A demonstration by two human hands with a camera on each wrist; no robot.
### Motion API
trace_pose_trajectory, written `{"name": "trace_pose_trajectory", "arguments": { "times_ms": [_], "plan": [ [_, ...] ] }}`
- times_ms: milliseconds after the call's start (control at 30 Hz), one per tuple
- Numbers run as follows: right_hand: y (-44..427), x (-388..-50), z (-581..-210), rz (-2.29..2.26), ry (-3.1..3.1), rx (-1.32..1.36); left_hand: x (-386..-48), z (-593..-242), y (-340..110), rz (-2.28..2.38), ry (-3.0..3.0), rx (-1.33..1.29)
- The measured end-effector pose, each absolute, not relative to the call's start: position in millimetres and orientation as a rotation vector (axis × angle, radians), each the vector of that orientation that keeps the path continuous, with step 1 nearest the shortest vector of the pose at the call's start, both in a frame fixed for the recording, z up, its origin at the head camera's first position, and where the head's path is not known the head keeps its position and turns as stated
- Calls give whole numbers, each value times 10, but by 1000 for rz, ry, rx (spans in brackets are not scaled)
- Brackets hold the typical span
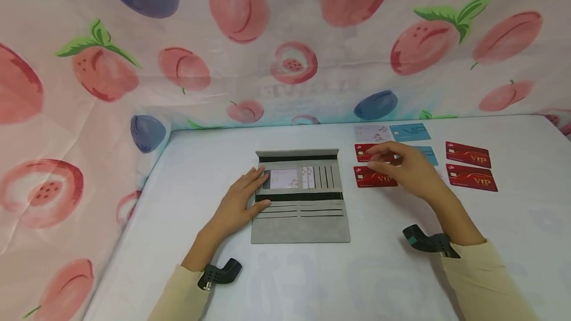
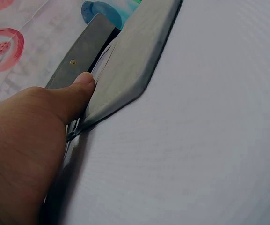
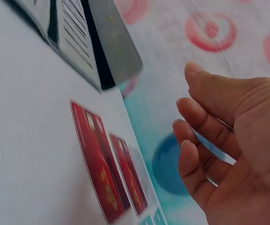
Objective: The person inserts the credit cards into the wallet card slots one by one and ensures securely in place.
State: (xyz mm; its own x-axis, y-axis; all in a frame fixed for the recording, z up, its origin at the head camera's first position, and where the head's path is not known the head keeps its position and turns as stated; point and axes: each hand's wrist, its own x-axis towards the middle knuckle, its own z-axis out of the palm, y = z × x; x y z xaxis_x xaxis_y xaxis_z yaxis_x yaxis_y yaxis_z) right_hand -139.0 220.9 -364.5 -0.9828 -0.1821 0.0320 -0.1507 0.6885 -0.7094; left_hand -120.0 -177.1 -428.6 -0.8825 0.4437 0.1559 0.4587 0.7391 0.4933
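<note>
A grey wallet (image 1: 301, 224) lies unfolded on the white table, with rows of card slots and a pale card (image 1: 283, 178) behind its window. My left hand (image 1: 238, 199) rests on the wallet's left edge, its thumb on the fold in the left wrist view. Above the cards to the right hovers my right hand (image 1: 408, 167), fingers loosely bent and nothing between them, as the right wrist view shows. Beneath and beside it lie a red VIP card (image 1: 372, 178), another red card (image 1: 363, 151) and a partly covered blue card (image 1: 428, 154).
Farther back lie a pale card (image 1: 371, 133) and a blue VIP card (image 1: 410, 132). Two more red VIP cards, an upper card (image 1: 468, 154) and a lower card (image 1: 472, 178), lie to the right. Behind the table hangs a fruit-patterned cloth (image 1: 348, 53).
</note>
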Motion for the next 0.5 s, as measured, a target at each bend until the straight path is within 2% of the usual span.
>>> {"name": "trace_pose_trajectory", "arguments": {
  "times_ms": [500],
  "plan": [
    [2718, -1349, -3855, -1168, 2830, -96, -1202, -4285, -1769, -842, -2910, -747]
  ]
}}
